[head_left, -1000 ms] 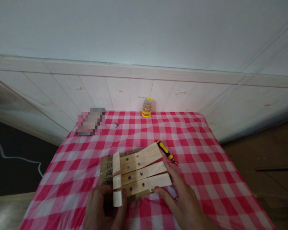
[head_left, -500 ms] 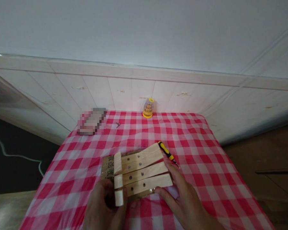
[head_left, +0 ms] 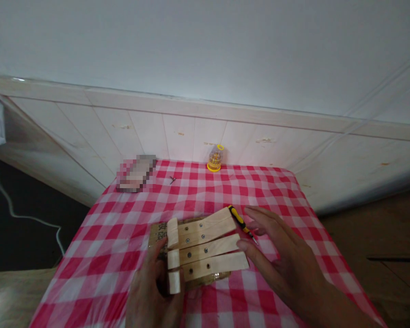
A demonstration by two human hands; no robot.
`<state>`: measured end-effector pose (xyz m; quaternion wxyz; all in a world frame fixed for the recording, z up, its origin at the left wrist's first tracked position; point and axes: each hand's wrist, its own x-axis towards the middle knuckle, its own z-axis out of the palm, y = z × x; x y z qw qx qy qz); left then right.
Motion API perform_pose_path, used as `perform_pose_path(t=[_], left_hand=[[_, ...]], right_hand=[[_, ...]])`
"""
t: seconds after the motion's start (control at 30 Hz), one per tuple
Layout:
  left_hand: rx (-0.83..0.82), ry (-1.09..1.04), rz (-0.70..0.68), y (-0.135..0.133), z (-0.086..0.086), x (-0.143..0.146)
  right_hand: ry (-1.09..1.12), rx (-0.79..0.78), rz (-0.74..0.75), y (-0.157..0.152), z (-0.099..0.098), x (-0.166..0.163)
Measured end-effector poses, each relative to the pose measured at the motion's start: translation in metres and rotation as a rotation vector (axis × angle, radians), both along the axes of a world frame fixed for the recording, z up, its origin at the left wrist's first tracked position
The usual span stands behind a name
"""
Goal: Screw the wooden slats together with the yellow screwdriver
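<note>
Left hand [head_left: 153, 284] partly behind wooden block [head_left: 174, 282]

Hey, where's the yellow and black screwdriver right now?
In the head view, the yellow and black screwdriver lies right of center on the checkered tablecloth, between the right end of the farthest wooden slat and the right hand.

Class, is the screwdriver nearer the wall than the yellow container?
No, the container stands by the wall, while the screwdriver lies beside the wooden slats.
</note>
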<state>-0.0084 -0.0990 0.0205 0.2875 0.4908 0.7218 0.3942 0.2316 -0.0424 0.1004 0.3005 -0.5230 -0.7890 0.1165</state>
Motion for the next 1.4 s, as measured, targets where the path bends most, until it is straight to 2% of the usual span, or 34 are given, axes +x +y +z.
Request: perform_pose_path(t=[0.13,0.3,0.37,0.47,0.63,0.83,1.0,1.13,1.23,1.33,1.4], left_hand=[[-0.003,-0.007,0.017,-0.001,0.001,0.005],[0.046,-0.010,0.002,-0.001,-0.002,0.006],[0.077,0.008,0.001,-0.001,-0.004,0.006],[0.126,0.046,-0.001,-0.001,-0.009,0.005],[0.142,0.080,-0.010,0.000,-0.014,0.004],[0.161,0.123,-0.012,-0.001,-0.015,0.004],[0.141,0.133,-0.028,-0.001,-0.016,0.003],[0.140,0.130,-0.041,0.000,-0.013,0.002],[0.121,0.135,-0.029,0.000,-0.008,0.003],[0.104,0.115,-0.039,0.000,-0.004,0.004],[0.115,0.100,-0.050,-0.001,-0.003,0.003]], right_hand=[[-0.113,0.043,0.172,0.047,0.015,-0.023],[-0.353,-0.125,0.345,0.123,0.009,-0.078],[-0.439,-0.256,0.313,0.151,0.001,-0.104],[-0.478,-0.288,0.303,0.183,-0.013,-0.139],[-0.560,-0.376,0.262,0.208,-0.035,-0.173],[-0.605,-0.465,0.207,0.214,-0.051,-0.185],[-0.567,-0.467,0.184,0.212,-0.049,-0.187],[-0.479,-0.387,0.216,0.205,-0.032,-0.185],[-0.383,-0.299,0.274,0.187,-0.013,-0.172],[-0.277,-0.232,0.333,0.151,0.010,-0.144],[-0.078,-0.187,0.364,0.117,0.025,-0.120]])
